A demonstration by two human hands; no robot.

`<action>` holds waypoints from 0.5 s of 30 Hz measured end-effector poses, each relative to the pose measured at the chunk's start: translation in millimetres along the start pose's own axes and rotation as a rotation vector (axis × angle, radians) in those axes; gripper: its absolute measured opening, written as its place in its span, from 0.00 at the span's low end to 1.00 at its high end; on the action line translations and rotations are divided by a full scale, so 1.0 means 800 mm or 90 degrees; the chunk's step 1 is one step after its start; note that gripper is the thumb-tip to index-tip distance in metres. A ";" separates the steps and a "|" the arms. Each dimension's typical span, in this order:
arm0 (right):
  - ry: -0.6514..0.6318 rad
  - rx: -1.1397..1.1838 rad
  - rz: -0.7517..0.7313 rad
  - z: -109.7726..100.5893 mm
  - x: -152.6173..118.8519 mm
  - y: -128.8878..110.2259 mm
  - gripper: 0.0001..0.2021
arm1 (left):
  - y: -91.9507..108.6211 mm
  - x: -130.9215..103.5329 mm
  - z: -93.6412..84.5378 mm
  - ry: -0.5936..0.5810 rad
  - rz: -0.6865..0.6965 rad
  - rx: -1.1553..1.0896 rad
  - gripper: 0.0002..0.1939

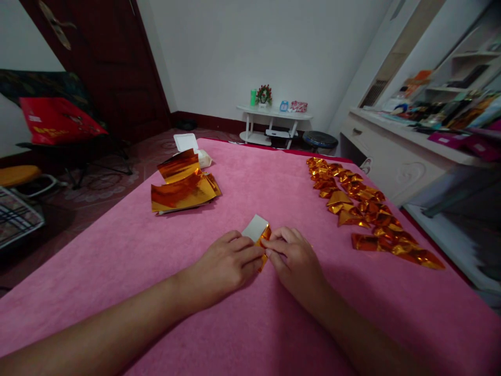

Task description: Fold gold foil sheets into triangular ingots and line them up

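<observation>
A small foil paper [255,228], pale on its upper face with a gold strip folded along its right side, lies on the pink cloth [250,183] between both hands. My left hand [230,259] presses on it from the left, fingers bent and close together. At its right edge, my right hand [293,256] pinches the gold fold between thumb and fingers. Farther left is a stack of flat gold foil sheets [183,193]. Folded gold foil pieces [352,198] lie in rows on the right.
An opened white packet [203,157] sits behind the foil stack. Beyond the cloth are a white side table [276,112] with a plant, a black stool [320,140], a cluttered dresser [395,141] at right, and a red bag [58,120] on a chair at left.
</observation>
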State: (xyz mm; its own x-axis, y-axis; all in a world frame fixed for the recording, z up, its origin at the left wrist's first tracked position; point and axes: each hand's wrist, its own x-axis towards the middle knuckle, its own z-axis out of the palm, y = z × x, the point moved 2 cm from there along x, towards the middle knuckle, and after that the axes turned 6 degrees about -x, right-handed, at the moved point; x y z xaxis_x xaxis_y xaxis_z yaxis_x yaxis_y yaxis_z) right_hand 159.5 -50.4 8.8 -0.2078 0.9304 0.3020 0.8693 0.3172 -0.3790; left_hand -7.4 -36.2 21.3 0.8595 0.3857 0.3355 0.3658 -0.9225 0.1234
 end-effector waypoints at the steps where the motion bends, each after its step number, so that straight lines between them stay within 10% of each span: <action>1: 0.001 0.002 0.006 0.001 0.001 0.001 0.08 | 0.000 0.000 0.001 0.009 0.009 0.001 0.12; 15: -0.007 0.053 0.041 0.002 0.004 0.006 0.09 | -0.017 -0.005 0.004 0.074 -0.134 -0.237 0.09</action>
State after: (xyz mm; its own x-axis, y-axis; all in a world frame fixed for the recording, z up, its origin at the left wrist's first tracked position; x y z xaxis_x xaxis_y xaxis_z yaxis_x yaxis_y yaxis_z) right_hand 162.4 -46.0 6.8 -0.1587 0.9512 0.2647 0.8410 0.2707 -0.4684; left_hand -14.9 -25.1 15.0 0.7263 0.5809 0.3674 0.3568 -0.7755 0.5208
